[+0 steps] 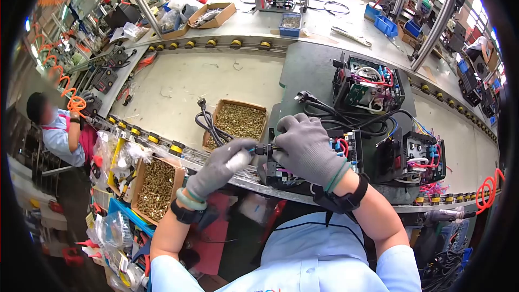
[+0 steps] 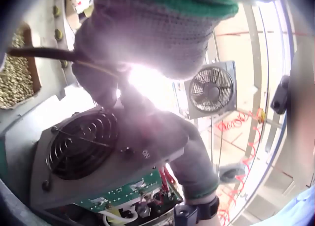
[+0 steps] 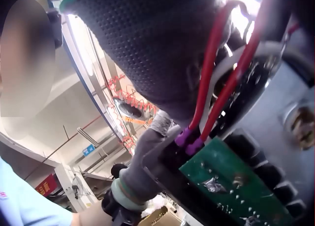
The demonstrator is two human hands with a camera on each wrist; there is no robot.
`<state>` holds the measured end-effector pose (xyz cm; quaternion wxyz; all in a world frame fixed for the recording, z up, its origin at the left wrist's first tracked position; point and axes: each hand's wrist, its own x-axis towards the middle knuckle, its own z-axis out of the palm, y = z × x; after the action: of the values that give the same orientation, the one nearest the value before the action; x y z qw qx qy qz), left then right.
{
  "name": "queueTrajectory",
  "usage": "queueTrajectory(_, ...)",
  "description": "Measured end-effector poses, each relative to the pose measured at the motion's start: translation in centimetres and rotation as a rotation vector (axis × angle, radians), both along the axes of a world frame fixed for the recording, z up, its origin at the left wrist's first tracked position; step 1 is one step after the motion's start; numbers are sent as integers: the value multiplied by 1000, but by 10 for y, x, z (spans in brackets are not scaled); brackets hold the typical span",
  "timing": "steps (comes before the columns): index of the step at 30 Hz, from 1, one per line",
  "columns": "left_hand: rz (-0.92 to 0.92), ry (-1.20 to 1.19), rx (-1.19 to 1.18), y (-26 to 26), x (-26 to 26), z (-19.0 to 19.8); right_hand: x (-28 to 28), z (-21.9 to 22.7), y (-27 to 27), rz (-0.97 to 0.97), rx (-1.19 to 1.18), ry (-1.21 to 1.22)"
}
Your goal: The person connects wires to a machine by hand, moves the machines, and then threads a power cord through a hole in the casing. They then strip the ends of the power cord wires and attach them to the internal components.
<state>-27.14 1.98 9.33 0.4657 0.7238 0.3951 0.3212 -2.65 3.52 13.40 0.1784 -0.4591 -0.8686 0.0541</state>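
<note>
My gloved left hand (image 1: 224, 167) grips a black power cord (image 1: 208, 121) at the left side of an open black power unit (image 1: 354, 151). Its fingertips are right at a black cord fitting (image 1: 263, 150), with a bit of blue wire showing there. My gloved right hand (image 1: 311, 148) reaches over the unit, its curled fingers at the same fitting. In the left wrist view, both hands meet above the unit's fan panel (image 2: 93, 147), marked ON. Red wires (image 3: 211, 73) and a green circuit board (image 3: 231, 181) show beside the right hand; its fingertips are partly hidden.
An open box of brass-coloured fasteners (image 1: 238, 119) sits behind the left hand, and another fastener box (image 1: 157, 189) stands lower left. Two more open units (image 1: 370, 84) are on the dark board (image 1: 311, 62), with coiled cords between. A person (image 1: 62, 135) works at far left.
</note>
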Motion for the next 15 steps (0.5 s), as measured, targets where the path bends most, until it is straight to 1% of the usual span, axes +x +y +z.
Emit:
queueTrajectory(1,16,88,-129,-7,-9,-3,-1,1,2,2,-95,-30)
queueTrajectory(2,-1,141,-27,-8,-24,-28,-1,2,3,3,-188,-59)
queueTrajectory(3,42,54,-81,-8,-34,-48,-2,0,2,12,-183,-51)
queueTrajectory(4,87,-34,-137,-8,-41,-57,-2,-5,0,14,-183,-46)
queueTrajectory(6,164,160,234,2,-50,-44,-1,-14,-4,4,-44,37)
queueTrajectory(7,171,256,334,9,-54,-30,-1,-11,-6,4,-13,48)
queueTrajectory(8,152,438,587,11,-52,2,-1,-13,-6,6,-16,45)
queueTrajectory(10,129,445,532,20,-58,22,0,-17,-4,12,41,93)
queueTrajectory(12,122,200,244,38,-77,3,0,-16,-5,-5,31,105)
queueTrajectory(13,83,205,9,43,-87,-2,1,-15,-5,-23,22,117)
queueTrajectory(14,78,169,-81,45,-84,-7,1,-16,-7,-19,10,123)
queueTrajectory(15,82,129,-103,44,-84,-8,1,-17,-7,-39,12,124)
